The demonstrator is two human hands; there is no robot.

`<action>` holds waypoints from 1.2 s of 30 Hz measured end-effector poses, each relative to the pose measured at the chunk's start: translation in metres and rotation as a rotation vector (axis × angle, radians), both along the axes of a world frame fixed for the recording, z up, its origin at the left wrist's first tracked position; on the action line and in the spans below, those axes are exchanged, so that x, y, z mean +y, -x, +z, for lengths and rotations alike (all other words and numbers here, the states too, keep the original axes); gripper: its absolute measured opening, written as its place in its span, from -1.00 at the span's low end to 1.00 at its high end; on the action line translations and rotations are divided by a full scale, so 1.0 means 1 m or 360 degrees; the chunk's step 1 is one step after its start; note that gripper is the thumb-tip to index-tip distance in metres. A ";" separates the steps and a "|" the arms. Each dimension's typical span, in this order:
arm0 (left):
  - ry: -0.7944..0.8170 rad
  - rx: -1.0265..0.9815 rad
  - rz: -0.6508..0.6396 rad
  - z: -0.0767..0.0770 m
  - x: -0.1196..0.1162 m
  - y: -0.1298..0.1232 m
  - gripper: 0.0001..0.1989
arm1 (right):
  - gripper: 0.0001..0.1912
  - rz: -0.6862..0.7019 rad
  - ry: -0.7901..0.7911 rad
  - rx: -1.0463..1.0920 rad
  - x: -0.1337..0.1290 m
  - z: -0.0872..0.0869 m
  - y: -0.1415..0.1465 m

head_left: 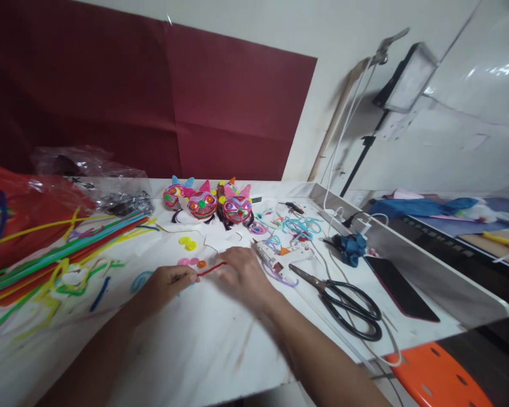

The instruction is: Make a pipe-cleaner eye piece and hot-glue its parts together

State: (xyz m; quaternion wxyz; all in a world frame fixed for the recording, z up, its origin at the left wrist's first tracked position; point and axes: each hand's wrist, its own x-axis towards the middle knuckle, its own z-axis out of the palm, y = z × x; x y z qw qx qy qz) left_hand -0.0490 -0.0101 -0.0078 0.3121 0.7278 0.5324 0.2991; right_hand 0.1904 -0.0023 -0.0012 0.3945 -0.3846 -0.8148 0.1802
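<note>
A short red pipe cleaner (211,269) runs slantwise between my two hands, just above the white table. My left hand (169,285) pinches its near end between thumb and fingertips. At the far end, my right hand (240,274) has its bent fingers around the strip, somewhat blurred. Close to the fingers lie an orange disc (201,264), pink discs (188,262) and yellow discs (188,243). Behind them stand several round, striped animal heads (201,203) with pointed ears and dark tassels. Right of my right hand rests a white glue gun (271,255).
Black-handled scissors (343,299) and a dark phone (401,288) lie on the right, with cables (333,257) between. Coloured pipe cleaners (68,251) and a red plastic bag (21,209) fill the left. A raised board (428,265) edges the table's right side; an orange stool (441,376) stands below.
</note>
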 end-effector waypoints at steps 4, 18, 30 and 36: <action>0.0009 0.0026 -0.0073 -0.003 0.000 -0.002 -0.61 | -0.80 0.0048 -0.0489 -0.0776 -0.011 -0.002 0.013; -0.0175 0.0203 0.0082 0.032 -0.005 0.017 -0.63 | -0.79 -0.0065 -0.0237 -0.0539 -0.003 0.013 -0.008; -0.0243 0.0154 0.0348 0.036 -0.007 0.028 -0.59 | -0.77 -0.0109 0.0474 0.0223 0.009 0.016 -0.022; -0.0229 0.0232 0.0335 0.033 -0.002 0.033 -0.55 | -0.76 -0.0143 0.0478 0.0120 0.009 0.015 -0.022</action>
